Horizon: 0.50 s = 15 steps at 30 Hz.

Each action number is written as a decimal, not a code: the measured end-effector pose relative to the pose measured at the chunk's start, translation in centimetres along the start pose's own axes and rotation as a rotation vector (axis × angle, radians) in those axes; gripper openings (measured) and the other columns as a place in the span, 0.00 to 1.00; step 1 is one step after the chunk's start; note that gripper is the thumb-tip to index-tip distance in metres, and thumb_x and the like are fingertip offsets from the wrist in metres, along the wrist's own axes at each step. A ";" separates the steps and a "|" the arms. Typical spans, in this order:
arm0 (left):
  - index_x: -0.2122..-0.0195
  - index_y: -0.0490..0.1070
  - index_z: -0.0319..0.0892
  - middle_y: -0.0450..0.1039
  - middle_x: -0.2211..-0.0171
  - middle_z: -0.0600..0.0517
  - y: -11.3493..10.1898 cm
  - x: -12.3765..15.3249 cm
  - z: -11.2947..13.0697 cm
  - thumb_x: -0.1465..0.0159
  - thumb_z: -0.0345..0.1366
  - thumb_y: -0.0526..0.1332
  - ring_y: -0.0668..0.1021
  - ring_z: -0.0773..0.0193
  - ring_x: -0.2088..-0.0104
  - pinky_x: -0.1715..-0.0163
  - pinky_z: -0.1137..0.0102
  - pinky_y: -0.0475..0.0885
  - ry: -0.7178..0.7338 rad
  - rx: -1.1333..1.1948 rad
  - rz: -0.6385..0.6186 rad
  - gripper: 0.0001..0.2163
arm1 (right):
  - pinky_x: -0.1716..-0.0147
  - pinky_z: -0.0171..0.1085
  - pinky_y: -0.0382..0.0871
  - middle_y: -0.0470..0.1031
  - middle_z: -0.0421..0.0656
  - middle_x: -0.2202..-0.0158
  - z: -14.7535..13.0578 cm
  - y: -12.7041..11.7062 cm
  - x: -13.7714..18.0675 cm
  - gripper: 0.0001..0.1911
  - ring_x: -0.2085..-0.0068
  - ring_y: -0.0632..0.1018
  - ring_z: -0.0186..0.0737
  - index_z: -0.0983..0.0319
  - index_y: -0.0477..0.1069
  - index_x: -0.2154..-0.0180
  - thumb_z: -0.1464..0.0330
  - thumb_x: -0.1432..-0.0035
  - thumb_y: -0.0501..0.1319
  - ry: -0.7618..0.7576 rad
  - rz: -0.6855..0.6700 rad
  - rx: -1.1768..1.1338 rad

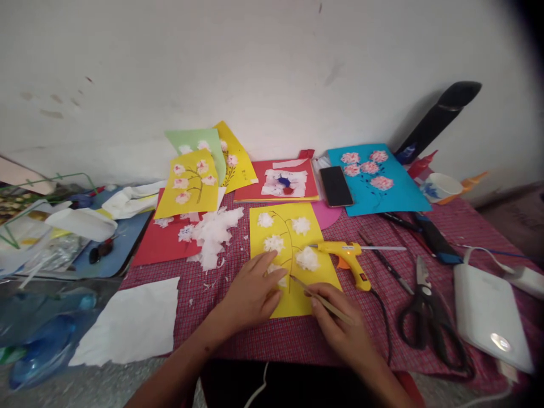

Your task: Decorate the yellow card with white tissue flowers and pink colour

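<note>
A yellow sheet (297,306) lies before me, with a dark drawn branch (290,232) and white tissue paper flowers (301,225) on it. My left hand (250,289) rests on its left side, fingers extended, partly covering a lower flower. Between the fingers of my right hand (342,323) is a slim paintbrush (327,304), its dark tip at the lower part of the stem. A yellow glue gun (351,258) with a glue stick in its back lies on the sheet's right edge, its nozzle close to a flower (307,258).
White tissue pieces (216,232) and a torn white sheet (131,320) lie left. Finished-looking flower cards (187,184) and a blue card (378,175) lean at the back, near a phone (335,186). Black scissors (425,306) and a white power bank (488,311) are right.
</note>
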<state>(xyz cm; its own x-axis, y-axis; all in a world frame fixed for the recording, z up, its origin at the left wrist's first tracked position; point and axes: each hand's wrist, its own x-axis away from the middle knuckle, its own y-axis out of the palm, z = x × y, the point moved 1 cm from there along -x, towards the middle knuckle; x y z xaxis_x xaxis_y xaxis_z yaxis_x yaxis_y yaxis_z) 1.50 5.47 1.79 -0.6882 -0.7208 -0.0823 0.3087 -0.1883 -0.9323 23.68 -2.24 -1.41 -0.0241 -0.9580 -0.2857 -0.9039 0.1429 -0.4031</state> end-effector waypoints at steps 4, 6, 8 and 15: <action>0.48 0.74 0.45 0.55 0.31 0.42 -0.4 -0.1 0.5 0.33 0.33 0.60 0.62 0.46 0.33 0.35 0.49 0.63 0.020 -0.007 -0.051 0.13 | 0.59 0.35 0.76 0.81 0.43 0.60 -0.1 -0.1 0.0 0.07 0.60 0.82 0.40 0.58 0.74 0.55 0.71 0.33 0.59 -0.010 0.022 -0.019; 0.49 0.74 0.45 0.55 0.31 0.42 -0.6 0.1 0.6 0.33 0.33 0.60 0.62 0.46 0.33 0.36 0.49 0.64 0.030 -0.005 -0.070 0.12 | 0.59 0.35 0.76 0.81 0.42 0.59 -0.1 -0.1 0.2 0.08 0.60 0.82 0.40 0.58 0.74 0.54 0.71 0.33 0.59 -0.025 0.018 -0.023; 0.50 0.74 0.45 0.56 0.31 0.43 -0.6 0.3 0.6 0.33 0.33 0.61 0.62 0.47 0.33 0.36 0.49 0.64 0.034 -0.004 -0.080 0.11 | 0.59 0.35 0.76 0.81 0.42 0.59 0.0 -0.1 0.3 0.09 0.60 0.82 0.39 0.57 0.73 0.54 0.72 0.33 0.58 -0.039 0.005 -0.026; 0.47 0.71 0.44 0.60 0.34 0.41 0.0 0.3 0.0 0.33 0.34 0.60 0.65 0.49 0.35 0.35 0.51 0.64 -0.004 -0.027 -0.013 0.13 | 0.60 0.35 0.76 0.80 0.43 0.60 -0.2 -0.1 0.1 0.08 0.60 0.81 0.39 0.58 0.73 0.55 0.73 0.33 0.58 -0.046 0.007 -0.047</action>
<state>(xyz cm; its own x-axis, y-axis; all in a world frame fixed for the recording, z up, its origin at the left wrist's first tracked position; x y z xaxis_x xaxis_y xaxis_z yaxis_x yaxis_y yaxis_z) 1.27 5.24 1.71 -0.6893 -0.7211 -0.0689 0.2822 -0.1797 -0.9424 23.69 -2.44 -1.25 -0.0122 -0.9444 -0.3286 -0.9227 0.1373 -0.3603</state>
